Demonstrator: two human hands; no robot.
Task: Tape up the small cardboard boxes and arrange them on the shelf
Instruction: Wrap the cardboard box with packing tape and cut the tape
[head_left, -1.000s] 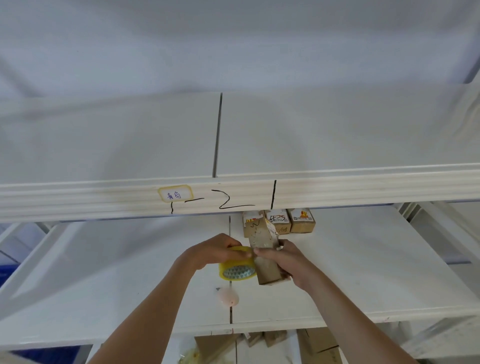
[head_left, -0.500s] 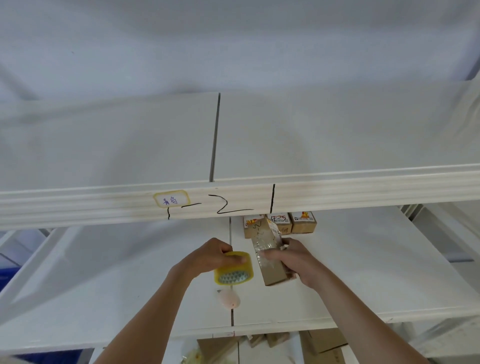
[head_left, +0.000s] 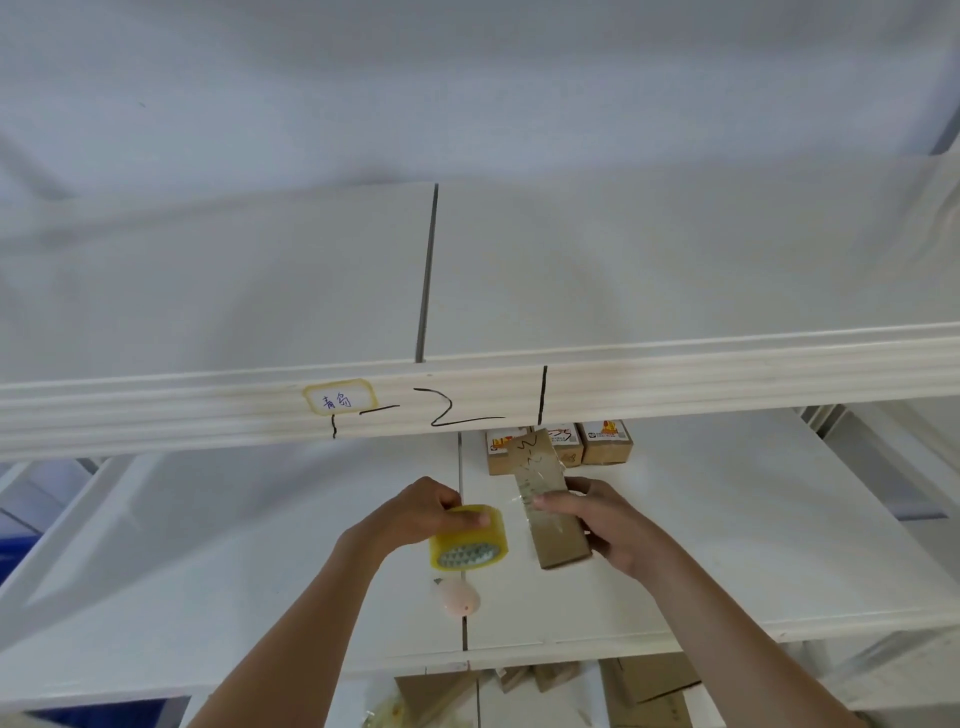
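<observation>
My right hand (head_left: 605, 525) grips a long narrow cardboard box (head_left: 545, 501) above the middle shelf (head_left: 727, 545), thumb pressing on clear tape along its top face. My left hand (head_left: 415, 512) holds a yellow roll of clear tape (head_left: 467, 538) just left of the box, a small gap between them. Three small cardboard boxes (head_left: 605, 441) with printed labels stand in a row at the back of the middle shelf, partly hidden by the held box and by the upper shelf's front rail.
A pale pink cutter (head_left: 458, 597) lies on the middle shelf below the tape roll. The upper shelf's front rail (head_left: 727, 384) carries a handwritten label and black marks. More cardboard (head_left: 644, 680) lies on the level beneath.
The tape roll has come away from the box, moving left and slightly down with my left hand. My right hand has kept its hold on the box.
</observation>
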